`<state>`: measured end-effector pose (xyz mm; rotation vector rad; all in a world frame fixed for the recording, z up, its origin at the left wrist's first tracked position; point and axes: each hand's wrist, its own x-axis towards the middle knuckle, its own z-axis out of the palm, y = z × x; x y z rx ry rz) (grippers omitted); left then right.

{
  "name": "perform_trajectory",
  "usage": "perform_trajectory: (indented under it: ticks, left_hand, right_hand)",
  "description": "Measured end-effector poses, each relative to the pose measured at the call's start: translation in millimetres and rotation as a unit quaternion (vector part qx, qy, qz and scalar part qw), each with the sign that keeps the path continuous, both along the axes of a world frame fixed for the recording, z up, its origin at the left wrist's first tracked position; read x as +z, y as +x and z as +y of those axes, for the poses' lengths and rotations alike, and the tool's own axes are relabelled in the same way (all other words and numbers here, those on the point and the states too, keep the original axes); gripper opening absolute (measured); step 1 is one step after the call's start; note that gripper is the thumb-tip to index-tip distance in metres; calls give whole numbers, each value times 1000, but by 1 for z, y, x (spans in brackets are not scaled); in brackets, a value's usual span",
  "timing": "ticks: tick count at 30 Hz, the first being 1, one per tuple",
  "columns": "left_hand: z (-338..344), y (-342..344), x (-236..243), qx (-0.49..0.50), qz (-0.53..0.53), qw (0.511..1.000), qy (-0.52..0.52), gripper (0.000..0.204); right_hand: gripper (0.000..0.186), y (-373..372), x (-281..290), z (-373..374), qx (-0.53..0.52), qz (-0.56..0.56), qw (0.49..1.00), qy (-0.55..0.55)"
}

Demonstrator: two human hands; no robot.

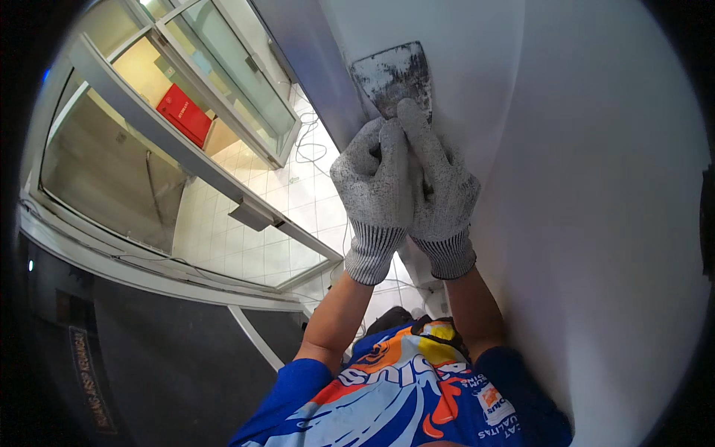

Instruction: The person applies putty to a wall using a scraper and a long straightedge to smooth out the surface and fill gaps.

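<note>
Looking from the left, we see glazed window frames (186,97) with a red box (184,114) behind the glass, and pale floor tiles (298,201) beyond; next come our two gloved hands, pressed side by side; the left hand (375,190) is curled shut around the handle of the putty knife (395,77), which is hidden inside the grip; the right hand (441,186) is wrapped over the same handle, its fingers closed except the forefinger (415,130), which lies stretched along the blade's base; the blade itself, a broad, smeared steel trapezoid, sits directly beyond our fingertips, its long axis running straight away from the wrists, its wide edge farthest off; it lies flat against the white wall (581,186), at the corner where that wall meets a greyer face (313,67); both hands are equally near, the right forefinger alone touching metal; further right, only plain wall fills the view.
</note>
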<state>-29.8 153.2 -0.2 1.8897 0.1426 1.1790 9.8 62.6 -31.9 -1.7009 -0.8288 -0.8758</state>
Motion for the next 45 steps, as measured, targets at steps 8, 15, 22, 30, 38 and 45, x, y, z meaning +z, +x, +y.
perform_trajectory:
  ticks: [8, 15, 22, 30, 38, 45]
  left_hand:
    - [-7, -6, 16, -75, 14, 994, -81, 32]
    - [-6, -10, 26, -53, 57, 996, -40, 33]
    - [-2, -8, 23, -65, 18, 996, -61, 30]
    - [-5, 1, 5, -55, -30, 993, -102, 36]
    - [2, 6, 4, 10, -46, 997, 66, 31]
    - [-10, 1, 20, -106, -4, 988, -114, 30]
  right_hand:
    - [53, -9, 4, 2, -36, 30, 998, -30]
    - [53, -5, 8, 8, -14, -30, 998, 46]
    - [53, -8, 9, 3, -13, 2, 1000, 23]
    - [59, -7, 5, 7, -1, 14, 1000, 9]
    - [63, 0, 7, 4, 2, -28, 999, 18]
    - [63, 0, 13, 3, 38, 14, 999, 24]
